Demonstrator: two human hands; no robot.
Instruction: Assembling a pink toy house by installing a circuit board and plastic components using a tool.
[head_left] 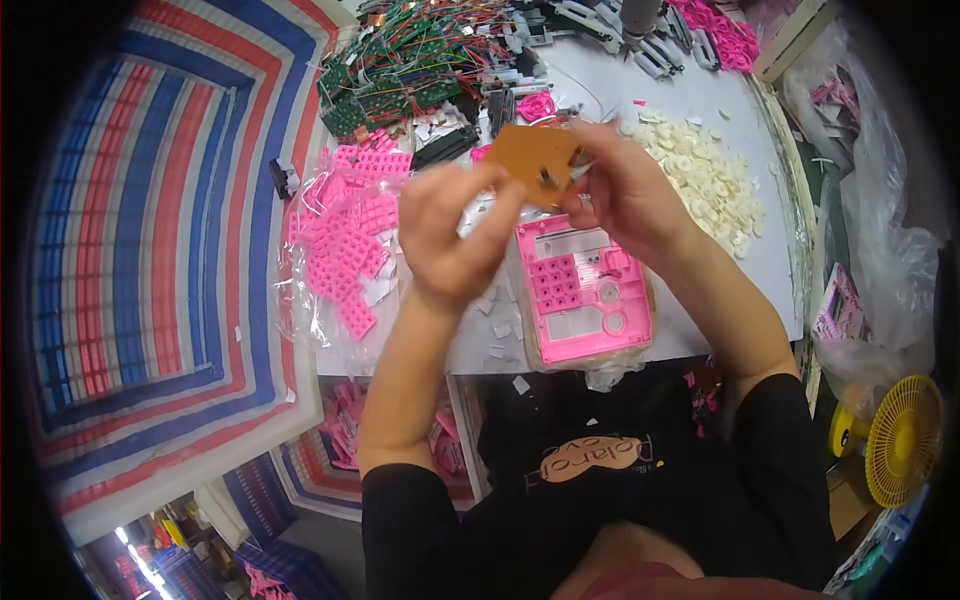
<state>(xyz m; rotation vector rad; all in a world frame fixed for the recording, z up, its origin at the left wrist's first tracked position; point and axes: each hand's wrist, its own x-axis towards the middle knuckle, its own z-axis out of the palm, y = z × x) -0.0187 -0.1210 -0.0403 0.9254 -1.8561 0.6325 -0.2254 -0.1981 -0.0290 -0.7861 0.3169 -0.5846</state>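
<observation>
Nearest the person, just below both hands, a pink toy housing [583,290] lies face up on the white table [720,260], its keypad grid and round openings showing. Above it the left hand [450,235] and the right hand [625,190] are raised together, holding a brown circuit board [535,158] between them. The left fingers [500,205] pinch the board's lower left edge; the right fingers are closed on its right edge, though how they grip is partly hidden.

To the left of the left fingers sits a clear bag of pink keypad pieces [345,250]. To the right of the right fingers spreads a heap of small white round parts [705,180]. Beyond the fingers, at the far edge, lie green circuit boards with coloured wires [400,70] and more pink parts [720,30].

The step in hand looks like checking or orienting the board before fitting it. The next move would likely call for turning it to match the housing below and lowering it squarely, without bending the thin board.
</observation>
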